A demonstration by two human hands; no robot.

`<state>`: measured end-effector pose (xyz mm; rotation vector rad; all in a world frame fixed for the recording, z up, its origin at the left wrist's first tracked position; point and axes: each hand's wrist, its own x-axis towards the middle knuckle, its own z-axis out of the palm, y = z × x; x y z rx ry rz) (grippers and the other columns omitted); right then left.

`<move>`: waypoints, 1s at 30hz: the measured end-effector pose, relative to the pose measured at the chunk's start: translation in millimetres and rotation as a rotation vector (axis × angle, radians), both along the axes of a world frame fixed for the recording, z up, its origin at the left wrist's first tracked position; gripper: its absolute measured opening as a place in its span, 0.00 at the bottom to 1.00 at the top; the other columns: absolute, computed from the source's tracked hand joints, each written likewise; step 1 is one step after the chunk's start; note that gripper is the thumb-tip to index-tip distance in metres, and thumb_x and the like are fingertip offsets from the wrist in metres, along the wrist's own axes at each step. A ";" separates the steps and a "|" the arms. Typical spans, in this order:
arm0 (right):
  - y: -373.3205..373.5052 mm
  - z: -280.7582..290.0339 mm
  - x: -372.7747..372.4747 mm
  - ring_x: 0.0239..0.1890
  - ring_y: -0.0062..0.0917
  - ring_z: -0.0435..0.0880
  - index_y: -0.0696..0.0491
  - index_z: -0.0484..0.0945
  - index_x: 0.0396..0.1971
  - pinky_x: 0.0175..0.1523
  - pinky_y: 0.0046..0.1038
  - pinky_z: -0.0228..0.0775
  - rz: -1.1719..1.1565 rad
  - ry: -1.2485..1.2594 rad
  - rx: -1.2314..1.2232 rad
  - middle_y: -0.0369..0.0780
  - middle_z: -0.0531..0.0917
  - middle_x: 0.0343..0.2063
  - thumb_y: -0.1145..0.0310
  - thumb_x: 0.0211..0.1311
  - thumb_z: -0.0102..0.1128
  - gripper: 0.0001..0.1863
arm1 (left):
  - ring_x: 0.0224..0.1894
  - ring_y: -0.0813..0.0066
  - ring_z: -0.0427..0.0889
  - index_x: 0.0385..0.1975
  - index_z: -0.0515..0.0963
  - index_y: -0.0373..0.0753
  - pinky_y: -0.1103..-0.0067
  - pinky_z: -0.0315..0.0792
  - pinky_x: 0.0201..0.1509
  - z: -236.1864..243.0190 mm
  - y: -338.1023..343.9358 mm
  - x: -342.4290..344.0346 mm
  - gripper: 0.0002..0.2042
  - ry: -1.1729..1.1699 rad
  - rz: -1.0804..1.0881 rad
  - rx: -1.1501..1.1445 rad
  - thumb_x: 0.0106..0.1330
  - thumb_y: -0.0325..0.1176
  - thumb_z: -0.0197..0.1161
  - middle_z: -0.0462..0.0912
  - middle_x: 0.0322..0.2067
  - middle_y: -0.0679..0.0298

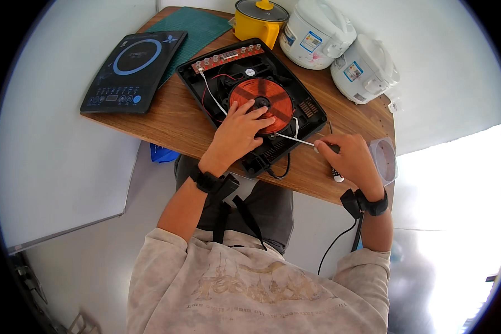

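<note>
An opened black induction cooker housing (pixel 309 111) lies on the wooden table (pixel 167 128), showing a round copper coil (pixel 278 108) and a strip circuit board (pixel 212 59). My left hand (pixel 234 131) rests spread over the coil's lower left, fingers apart and touching it. My right hand (pixel 348 158) grips what looks like a screwdriver (pixel 295 140), whose thin pale shaft reaches left to the coil's lower edge; its handle is mostly hidden by my fingers. Another black-and-white tool (pixel 337 175) lies partly under that hand.
A second induction cooker (pixel 131 78) sits left on a green mat (pixel 189 22). A yellow pot (pixel 250 25) and two white rice cookers (pixel 312 39) (pixel 362 72) line the back. A clear plastic container (pixel 383 158) is at the right edge. A black cord (pixel 281 175) leaves the housing.
</note>
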<state>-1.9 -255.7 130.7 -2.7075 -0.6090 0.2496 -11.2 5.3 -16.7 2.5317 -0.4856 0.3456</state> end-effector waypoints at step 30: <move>11.6 9.1 -3.3 0.29 0.49 0.84 0.51 0.89 0.34 0.36 0.46 0.75 0.159 -0.202 -0.219 0.50 0.84 0.23 0.53 0.69 0.62 0.17 | 0.73 0.50 0.66 0.63 0.80 0.53 0.49 0.55 0.78 -2.9 -2.4 1.3 0.30 -0.021 -0.004 0.049 0.57 0.33 0.74 0.75 0.67 0.60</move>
